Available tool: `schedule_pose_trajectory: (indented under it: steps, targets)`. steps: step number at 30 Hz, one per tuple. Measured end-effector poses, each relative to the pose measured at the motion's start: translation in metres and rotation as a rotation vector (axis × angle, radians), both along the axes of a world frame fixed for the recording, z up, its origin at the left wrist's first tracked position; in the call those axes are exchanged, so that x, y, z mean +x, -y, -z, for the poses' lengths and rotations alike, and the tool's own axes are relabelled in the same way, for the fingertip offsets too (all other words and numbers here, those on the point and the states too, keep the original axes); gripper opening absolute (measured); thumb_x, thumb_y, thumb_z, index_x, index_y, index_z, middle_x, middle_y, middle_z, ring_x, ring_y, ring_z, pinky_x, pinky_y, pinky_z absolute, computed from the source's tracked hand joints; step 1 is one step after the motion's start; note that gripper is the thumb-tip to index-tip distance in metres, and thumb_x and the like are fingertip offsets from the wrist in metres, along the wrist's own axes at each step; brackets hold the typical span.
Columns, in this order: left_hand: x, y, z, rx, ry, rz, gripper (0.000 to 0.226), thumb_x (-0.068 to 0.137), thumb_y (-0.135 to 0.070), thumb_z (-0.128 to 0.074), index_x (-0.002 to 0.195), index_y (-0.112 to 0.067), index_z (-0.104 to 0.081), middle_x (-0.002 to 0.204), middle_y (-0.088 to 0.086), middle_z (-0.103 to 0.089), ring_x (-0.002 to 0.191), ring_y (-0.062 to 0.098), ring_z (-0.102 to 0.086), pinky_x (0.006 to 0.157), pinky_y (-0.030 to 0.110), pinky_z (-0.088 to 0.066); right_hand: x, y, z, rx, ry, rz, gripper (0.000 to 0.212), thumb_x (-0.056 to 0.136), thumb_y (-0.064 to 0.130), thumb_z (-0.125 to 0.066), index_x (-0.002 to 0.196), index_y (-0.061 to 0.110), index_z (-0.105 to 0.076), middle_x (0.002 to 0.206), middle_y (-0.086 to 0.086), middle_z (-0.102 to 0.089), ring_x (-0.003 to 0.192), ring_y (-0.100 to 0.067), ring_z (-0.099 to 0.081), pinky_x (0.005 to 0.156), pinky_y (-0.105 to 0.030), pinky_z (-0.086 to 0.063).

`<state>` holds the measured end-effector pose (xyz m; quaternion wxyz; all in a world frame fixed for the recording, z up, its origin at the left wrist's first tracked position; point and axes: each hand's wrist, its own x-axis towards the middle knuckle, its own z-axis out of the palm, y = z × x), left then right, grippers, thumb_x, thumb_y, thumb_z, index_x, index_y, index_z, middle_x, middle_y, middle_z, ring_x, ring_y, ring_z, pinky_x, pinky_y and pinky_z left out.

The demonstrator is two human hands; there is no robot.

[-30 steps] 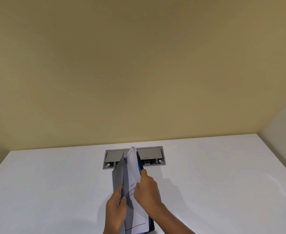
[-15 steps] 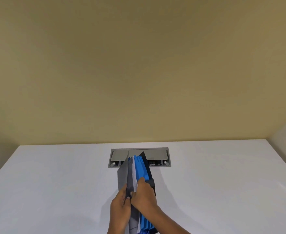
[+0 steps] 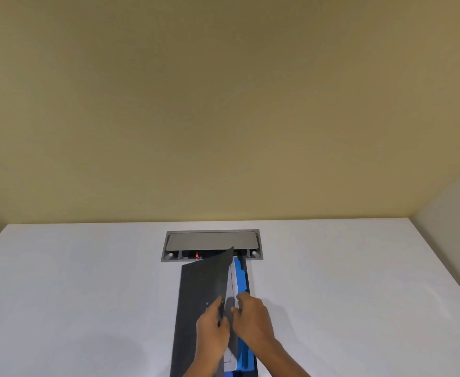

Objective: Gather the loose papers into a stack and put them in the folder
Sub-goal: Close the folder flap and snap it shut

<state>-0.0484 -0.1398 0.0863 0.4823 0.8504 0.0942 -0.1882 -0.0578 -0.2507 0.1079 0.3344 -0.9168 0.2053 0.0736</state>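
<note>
Folder lies at the near edge of the white table, mid-width, dark cover half raised. Left hand pinches the cover's free edge. Right hand presses white papers against blue dividers inside, fingers curled. Beyond, grey cable box near the far edge.

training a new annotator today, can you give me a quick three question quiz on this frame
1. True or false: the papers lie loose on the table.
2. Which hand pinches the dark folder cover? A left hand B right hand
3. What colour are the folder's dividers?

Key:
1. False, they sit inside the folder under the half-raised cover.
2. A; the right hand rests on the papers and dividers.
3. Blue.
</note>
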Motion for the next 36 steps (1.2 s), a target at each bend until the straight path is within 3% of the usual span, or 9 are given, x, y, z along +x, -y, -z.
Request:
schedule_pose_trajectory:
  steps: [4,6,9,12,19,25,28,32,36]
  targets:
    - [-0.012,0.021,0.027,0.029,-0.057,0.039,0.055,0.095,-0.004,-0.067,0.148,-0.007,-0.051,0.138,0.008,-0.067,0.127,0.023,-0.065,0.113,0.032,-0.044,-0.026,0.025,0.017,0.017,-0.071,0.005,0.022,0.102,0.032,-0.065,0.122,0.023,-0.067,0.111,0.007,-0.073,0.094,-0.011,-0.068,0.094,-0.019,-0.054]
    - [-0.017,0.029,0.044,0.095,-0.095,0.094,0.063,0.095,-0.002,-0.066,0.153,-0.008,-0.042,0.157,0.01,-0.049,0.145,0.027,-0.048,0.121,0.035,-0.036,-0.042,0.038,0.027,0.009,-0.109,0.016,0.023,0.101,0.028,-0.065,0.123,0.023,-0.068,0.115,0.006,-0.075,0.1,-0.012,-0.071,0.093,-0.017,-0.054]
    - [-0.024,0.036,0.066,0.2,-0.132,0.164,0.071,0.096,-0.008,-0.066,0.158,-0.013,-0.032,0.171,0.008,-0.017,0.159,0.026,-0.016,0.125,0.032,-0.025,-0.062,0.059,0.042,-0.004,-0.142,0.032,0.022,0.098,0.021,-0.065,0.119,0.02,-0.071,0.098,0.01,-0.07,0.088,-0.006,-0.066,0.084,-0.016,-0.056]
    - [-0.024,0.026,0.073,0.305,-0.082,0.264,0.075,0.098,-0.014,-0.064,0.161,-0.016,-0.022,0.173,0.007,-0.006,0.16,0.027,-0.009,0.124,0.032,-0.028,-0.072,0.072,0.052,-0.006,-0.158,0.09,0.026,0.097,0.02,-0.068,0.122,0.017,-0.074,0.104,0.005,-0.077,0.084,-0.005,-0.066,0.069,0.0,-0.041]
    - [0.0,-0.037,0.083,0.688,-0.004,0.53,0.093,0.092,-0.041,-0.067,0.164,-0.022,-0.012,0.172,0.015,-0.001,0.16,0.036,0.0,0.127,0.05,-0.018,-0.053,0.065,0.076,-0.015,-0.154,0.027,0.022,0.098,0.016,-0.07,0.117,0.015,-0.081,0.118,0.003,-0.08,0.111,-0.013,-0.074,0.093,-0.009,-0.043]
    - [0.004,-0.076,0.096,0.819,0.037,0.58,0.104,0.086,-0.062,-0.063,0.164,-0.031,-0.002,0.172,0.015,0.005,0.159,0.042,0.001,0.122,0.06,-0.02,-0.013,0.047,0.081,-0.078,-0.124,-0.016,0.016,0.099,0.018,-0.07,0.091,0.017,-0.084,0.077,-0.002,-0.073,0.069,-0.014,-0.06,0.058,-0.004,-0.029]
    - [0.003,-0.077,0.097,0.841,0.04,0.588,0.105,0.088,-0.063,-0.06,0.163,-0.031,0.006,0.172,0.014,0.01,0.159,0.041,0.004,0.124,0.059,-0.017,0.0,0.041,0.089,-0.078,-0.16,-0.09,0.017,0.099,0.022,-0.068,0.099,0.016,-0.084,0.088,-0.005,-0.075,0.075,-0.017,-0.062,0.061,-0.004,-0.03]
    - [0.003,-0.074,0.098,0.854,0.028,0.58,0.106,0.088,-0.062,-0.061,0.163,-0.03,0.007,0.172,0.015,0.011,0.159,0.042,0.005,0.124,0.061,-0.016,0.01,0.029,0.095,-0.068,-0.192,-0.177,0.02,0.1,0.024,-0.067,0.109,0.019,-0.083,0.106,-0.003,-0.075,0.095,-0.022,-0.072,0.083,-0.021,-0.053]
    - [0.003,-0.074,0.102,0.884,0.017,0.596,0.106,0.09,-0.063,-0.058,0.162,-0.03,0.012,0.171,0.016,0.016,0.158,0.042,0.007,0.124,0.061,-0.012,0.018,0.019,0.101,-0.112,-0.23,-0.252,0.022,0.1,0.023,-0.064,0.112,0.016,-0.081,0.112,-0.005,-0.075,0.102,-0.025,-0.072,0.092,-0.025,-0.055]
